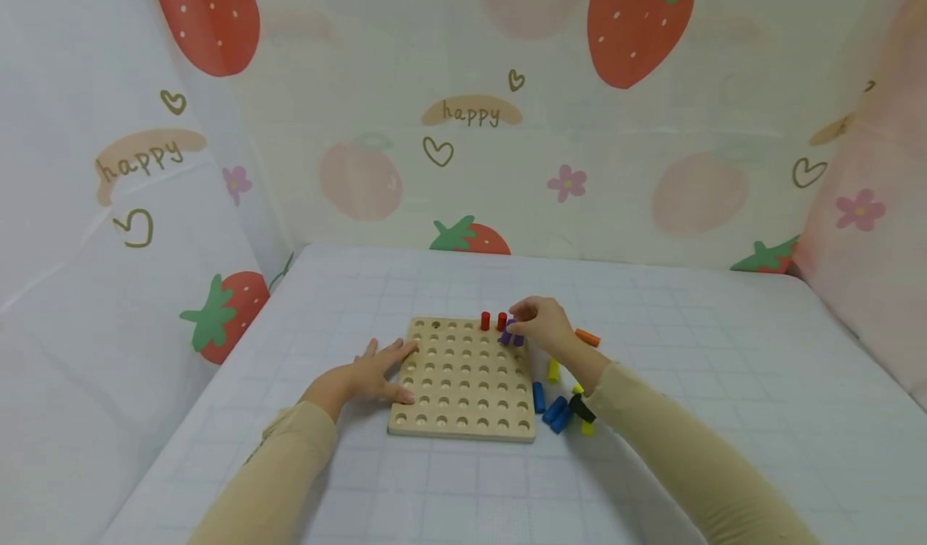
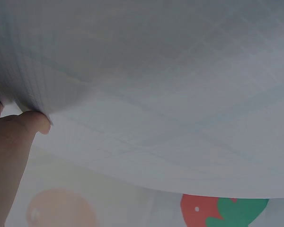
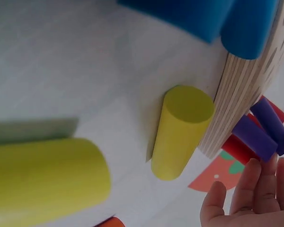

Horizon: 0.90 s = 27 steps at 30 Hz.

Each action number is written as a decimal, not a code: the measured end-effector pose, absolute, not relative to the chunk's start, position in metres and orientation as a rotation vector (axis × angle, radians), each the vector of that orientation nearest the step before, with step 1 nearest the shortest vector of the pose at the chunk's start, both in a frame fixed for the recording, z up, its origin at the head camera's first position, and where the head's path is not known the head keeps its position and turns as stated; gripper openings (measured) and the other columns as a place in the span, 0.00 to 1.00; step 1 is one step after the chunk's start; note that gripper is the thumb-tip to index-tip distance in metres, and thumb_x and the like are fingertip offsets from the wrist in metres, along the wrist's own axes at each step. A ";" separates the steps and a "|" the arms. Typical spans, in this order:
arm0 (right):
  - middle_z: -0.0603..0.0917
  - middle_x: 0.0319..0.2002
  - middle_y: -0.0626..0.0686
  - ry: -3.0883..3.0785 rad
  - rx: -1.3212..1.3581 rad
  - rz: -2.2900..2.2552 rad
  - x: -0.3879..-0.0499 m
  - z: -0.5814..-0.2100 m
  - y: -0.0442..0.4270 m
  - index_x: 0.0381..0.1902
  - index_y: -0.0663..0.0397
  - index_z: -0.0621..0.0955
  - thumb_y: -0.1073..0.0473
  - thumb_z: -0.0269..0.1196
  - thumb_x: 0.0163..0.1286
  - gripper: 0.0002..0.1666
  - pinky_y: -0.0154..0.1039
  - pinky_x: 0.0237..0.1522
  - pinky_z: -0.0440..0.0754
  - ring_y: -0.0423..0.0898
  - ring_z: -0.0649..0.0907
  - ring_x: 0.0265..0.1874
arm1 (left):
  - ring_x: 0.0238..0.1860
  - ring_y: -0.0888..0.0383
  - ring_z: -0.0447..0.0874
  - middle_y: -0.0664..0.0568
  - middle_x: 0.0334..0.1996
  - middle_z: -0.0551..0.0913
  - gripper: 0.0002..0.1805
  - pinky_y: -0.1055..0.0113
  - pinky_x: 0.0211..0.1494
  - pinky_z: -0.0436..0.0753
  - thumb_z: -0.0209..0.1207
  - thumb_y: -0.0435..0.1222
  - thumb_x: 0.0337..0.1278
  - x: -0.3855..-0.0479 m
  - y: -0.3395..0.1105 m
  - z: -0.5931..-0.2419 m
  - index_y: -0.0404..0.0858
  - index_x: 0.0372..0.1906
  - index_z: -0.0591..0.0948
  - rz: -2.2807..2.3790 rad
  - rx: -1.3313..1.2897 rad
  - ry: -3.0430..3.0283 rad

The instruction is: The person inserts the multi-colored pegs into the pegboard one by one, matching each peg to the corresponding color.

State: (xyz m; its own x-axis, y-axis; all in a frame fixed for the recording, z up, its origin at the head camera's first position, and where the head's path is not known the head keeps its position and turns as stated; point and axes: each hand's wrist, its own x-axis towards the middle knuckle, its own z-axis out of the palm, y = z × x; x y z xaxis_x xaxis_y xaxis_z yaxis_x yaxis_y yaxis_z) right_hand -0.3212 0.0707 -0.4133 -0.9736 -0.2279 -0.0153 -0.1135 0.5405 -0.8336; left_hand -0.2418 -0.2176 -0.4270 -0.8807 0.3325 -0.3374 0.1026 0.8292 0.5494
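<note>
A wooden board with rows of round holes [image 1: 463,431] lies on the table. My left hand [image 1: 369,373] rests at its left edge, fingers spread, fingertips and thumb touching the board; the left wrist view shows only part of this hand [image 2: 14,137]. At the board's back right corner my right hand [image 1: 546,326] pinches a purple peg [image 1: 507,334], tilted, beside another purple peg [image 1: 518,340]. Two red pegs [image 1: 485,320] stand in the back row. In the right wrist view, the right hand's fingers [image 3: 246,189] are by the purple pegs [image 3: 254,137].
Right of the board lie several blue pegs [image 1: 555,410], yellow pegs [image 1: 554,370] and an orange peg [image 1: 587,337]. A black item [image 1: 582,408] is at the right wrist. A curtain printed with strawberries [image 1: 640,26] hangs behind the white table [image 1: 434,497].
</note>
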 end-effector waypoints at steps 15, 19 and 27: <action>0.83 0.41 0.58 2.668 -0.347 -1.398 -0.318 -0.411 0.063 0.46 0.64 0.82 0.68 0.67 0.63 0.13 0.43 0.47 0.81 0.52 0.80 0.41 | 0.72 0.27 0.28 0.32 0.75 0.44 0.53 0.30 0.68 0.38 0.67 0.48 0.54 -0.243 -0.217 -0.427 0.36 0.77 0.50 0.739 0.325 2.589; 0.83 0.40 0.58 2.690 -0.363 -1.382 -0.318 -0.411 0.063 0.46 0.65 0.82 0.68 0.67 0.63 0.13 0.43 0.46 0.82 0.52 0.80 0.40 | 0.72 0.27 0.28 0.32 0.75 0.45 0.53 0.30 0.68 0.38 0.67 0.48 0.54 -0.243 -0.216 -0.426 0.36 0.77 0.50 0.740 0.325 2.590; 0.83 0.38 0.56 2.682 -0.382 -1.333 -0.317 -0.411 0.065 0.48 0.64 0.82 0.67 0.67 0.63 0.15 0.40 0.41 0.82 0.50 0.81 0.37 | 0.72 0.27 0.28 0.32 0.75 0.44 0.53 0.30 0.68 0.38 0.67 0.47 0.54 -0.242 -0.216 -0.426 0.36 0.77 0.50 0.739 0.318 2.590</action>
State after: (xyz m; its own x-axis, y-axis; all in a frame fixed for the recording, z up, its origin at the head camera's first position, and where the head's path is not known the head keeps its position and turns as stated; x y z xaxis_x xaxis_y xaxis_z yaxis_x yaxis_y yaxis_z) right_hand -0.3174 0.0649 -0.4110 -0.9607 -0.2776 0.0028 -0.1699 0.5797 -0.7969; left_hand -0.2419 -0.2165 -0.4257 -0.8828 0.3275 -0.3367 0.1005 0.8319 0.5457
